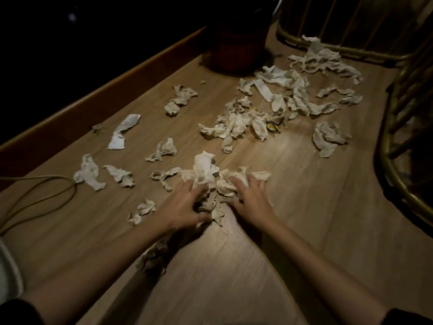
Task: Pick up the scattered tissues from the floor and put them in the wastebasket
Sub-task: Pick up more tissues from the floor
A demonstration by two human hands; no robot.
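At lower centre of the frame, the left hand and right hand are closing, fingers curled, on a heap of crumpled white tissues, gathering them. More tissues are lying beyond; lifting toward the dark red woven wastebasket at upper centre probably comes next.

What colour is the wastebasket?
Dark red woven wastebasket, its top lost in shadow; head view.
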